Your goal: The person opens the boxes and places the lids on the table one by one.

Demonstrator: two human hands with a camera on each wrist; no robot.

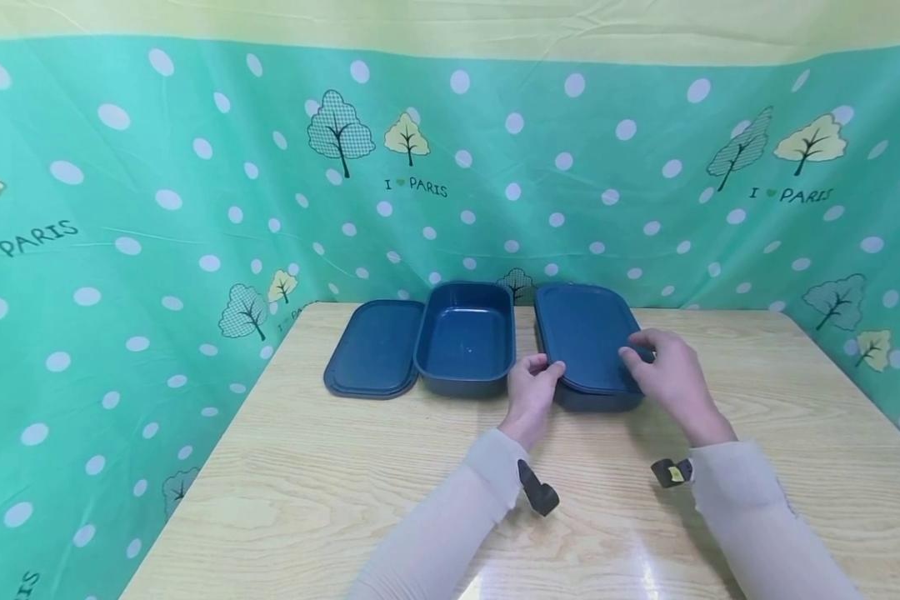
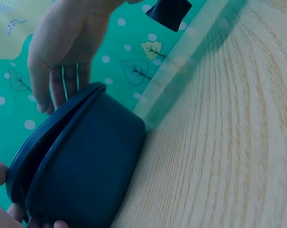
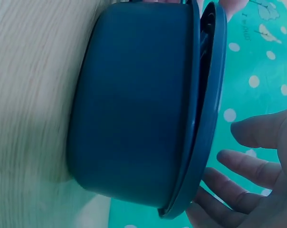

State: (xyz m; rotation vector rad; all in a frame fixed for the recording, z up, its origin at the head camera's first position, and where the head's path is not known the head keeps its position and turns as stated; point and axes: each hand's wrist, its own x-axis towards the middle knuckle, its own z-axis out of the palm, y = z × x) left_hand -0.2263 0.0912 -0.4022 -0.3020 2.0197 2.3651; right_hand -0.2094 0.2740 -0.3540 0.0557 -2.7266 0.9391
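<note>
On the right, a dark blue rectangular box (image 1: 600, 402) carries a matching blue lid (image 1: 583, 333) that sits slightly raised. Both wrist views show a gap between lid and rim, wider towards my left hand. That left hand (image 1: 529, 396) pinches the lid's near left corner, thumb on the lid and fingers low against the box side. At the lid's right edge, my right hand (image 1: 675, 379) has loosely bent, spread fingers. In the right wrist view its fingertips (image 3: 215, 178) are close beside the lid edge; whether they touch is unclear.
An uncovered blue box (image 1: 461, 387) stands just left of the lidded one. Beside it a second blue lid (image 1: 375, 346) lies flat on the wooden table (image 1: 330, 475). Behind the table hangs a green dotted curtain (image 1: 487, 167). Black straps (image 1: 542, 496) hang from both wrists.
</note>
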